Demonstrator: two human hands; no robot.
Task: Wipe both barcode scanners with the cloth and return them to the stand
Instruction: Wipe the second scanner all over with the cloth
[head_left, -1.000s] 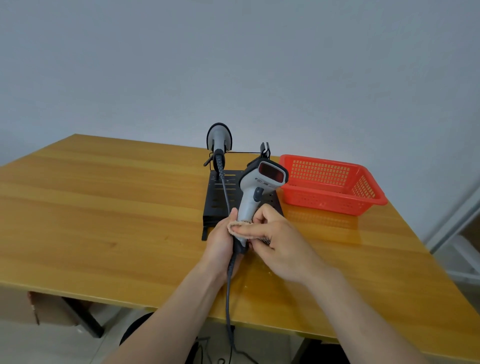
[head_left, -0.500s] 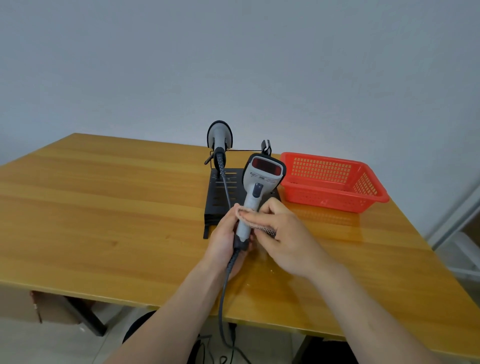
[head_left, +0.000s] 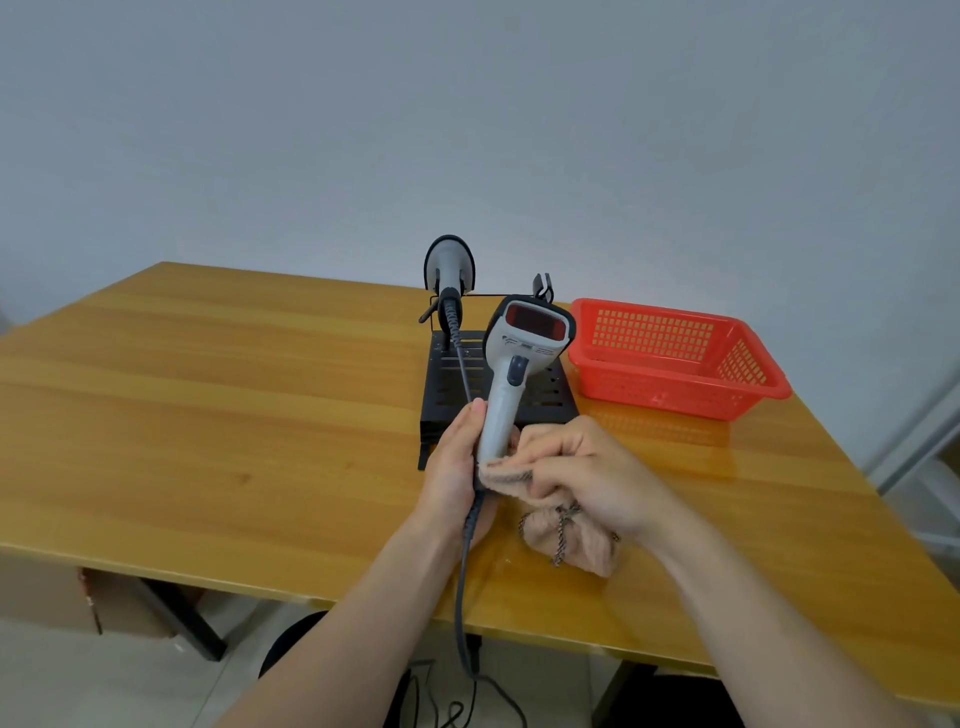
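left hand (head_left: 456, 467) grips the lower handle of the scanner (head_left: 522, 358), fingers curled round it, thumb up along the left side of the handle. right hand (head_left: 584, 475) has fingers curled tight, pinching the cloth (head_left: 592, 545) against the handle base, just right of the left hand. cloth is pinkish, bunched; one fold is wrapped on the handle bottom, the rest hangs from under the right palm and reaches the table (head_left: 208, 395). a dark speckled cord shows on the hanging part.

scanner is held upright above the near-middle of the table, slightly tilted, head far and up, red window facing the camera, grey trigger showing on the handle. it is off the stand (head_left: 441, 402), in front of it. its grey cable (head_left: 460, 597) drops from under the left hand, passes over the near table edge and goes down to the floor.

second scanner (head_left: 450, 262) sits in the stand at the far left side, head up, its back to the camera, its own cable trailing down over the black slotted base. the right holder of the stand is partly hidden behind the held scanner's head.

red basket (head_left: 675, 387) stands right of the stand, just beside it, near the far right table edge. plain grey wall behind.
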